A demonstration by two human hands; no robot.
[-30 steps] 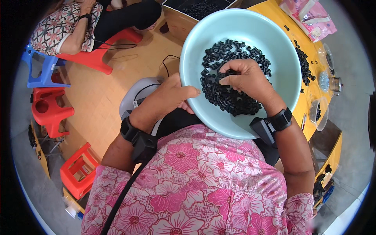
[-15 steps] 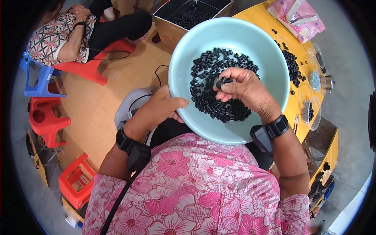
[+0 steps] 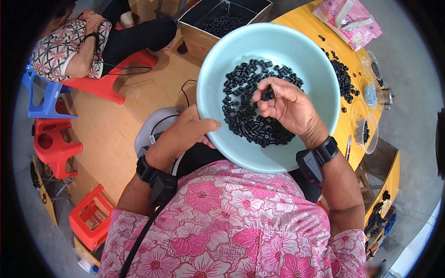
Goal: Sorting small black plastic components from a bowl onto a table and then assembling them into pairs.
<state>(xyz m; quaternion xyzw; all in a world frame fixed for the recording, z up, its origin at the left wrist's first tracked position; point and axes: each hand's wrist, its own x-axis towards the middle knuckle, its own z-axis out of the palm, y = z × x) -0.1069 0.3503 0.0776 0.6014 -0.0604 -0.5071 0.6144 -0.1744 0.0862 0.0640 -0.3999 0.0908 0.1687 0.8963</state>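
A wide, pale blue-green plastic basin (image 3: 320,60) sits at my lap, its bottom spread with many small black cylindrical parts (image 3: 259,132). My left hand (image 3: 187,127) grips the basin's left rim, thumb over the inside and fingers beneath. Above the parts, my right hand (image 3: 289,104) is pinched on one small black part (image 3: 267,94), held between thumb and forefinger with a hole in its end showing. The other fingers of that hand are loosely curled.
A yellow table (image 3: 303,21) at the right carries a heap of black parts (image 3: 340,74), clear plastic tubs (image 3: 366,132) and a pink bag (image 3: 347,21). A cardboard box (image 3: 192,37) of black parts stands beyond the basin. Far left, another person sits near red stools (image 3: 58,148).
My right hand has turned so its palm and the held part's end show more. Fewer black pieces show in its fingers. The left hand keeps its hold on the rim.
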